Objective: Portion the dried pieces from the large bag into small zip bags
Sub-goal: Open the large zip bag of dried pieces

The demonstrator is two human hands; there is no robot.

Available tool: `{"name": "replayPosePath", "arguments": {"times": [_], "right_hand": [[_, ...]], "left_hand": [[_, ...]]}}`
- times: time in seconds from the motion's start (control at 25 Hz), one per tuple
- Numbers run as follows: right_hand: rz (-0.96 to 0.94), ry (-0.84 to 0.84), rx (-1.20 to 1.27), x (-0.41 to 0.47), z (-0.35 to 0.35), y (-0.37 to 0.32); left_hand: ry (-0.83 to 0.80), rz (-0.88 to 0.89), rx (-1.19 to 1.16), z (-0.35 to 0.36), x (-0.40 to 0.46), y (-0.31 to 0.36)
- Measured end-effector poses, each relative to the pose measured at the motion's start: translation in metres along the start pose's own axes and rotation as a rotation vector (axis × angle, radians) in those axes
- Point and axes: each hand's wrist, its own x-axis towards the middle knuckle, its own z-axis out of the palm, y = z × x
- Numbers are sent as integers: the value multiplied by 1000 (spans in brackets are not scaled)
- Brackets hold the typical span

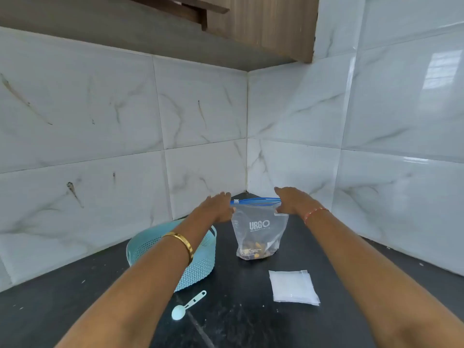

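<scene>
Both hands pinch the slider-zip top of the large bag (pixel 259 227), upright on counter: left hand (pixel 218 208) by the slider, right hand (pixel 292 200) at far end. Risk: a hard tug tips it, spilling dried pieces (pixel 256 248) w/ small zip bags (pixel 293 287) unfilled.

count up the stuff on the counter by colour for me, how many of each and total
Light blue: 2, the basket and the measuring spoon
Clear with a blue zip strip: 1, the large bag, held at its top by the left hand and right hand
White or translucent: 1 stack of small zip bags; the number in the stack cannot be told
Total: 4
</scene>
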Motion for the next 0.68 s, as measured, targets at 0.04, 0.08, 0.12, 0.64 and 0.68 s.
{"name": "replayPosePath", "arguments": {"times": [0.04, 0.08, 0.12, 0.64, 0.68], "right_hand": [[-1, 8, -4, 3, 3, 1], [-12, 34, 26, 5, 5, 1], [-25, 48, 47, 8, 10, 2], [-70, 363, 586, -25, 6, -13], [-76, 381, 624, -32, 3, -16]], "left_hand": [[2, 6, -42, 4, 4, 0], [14, 10, -83, 8, 8, -2], [31, 13, -105, 14, 13, -4], [462, -136, -1036, 44, -14, -11], [491, -131, -1100, 43, -24, -8]]}}
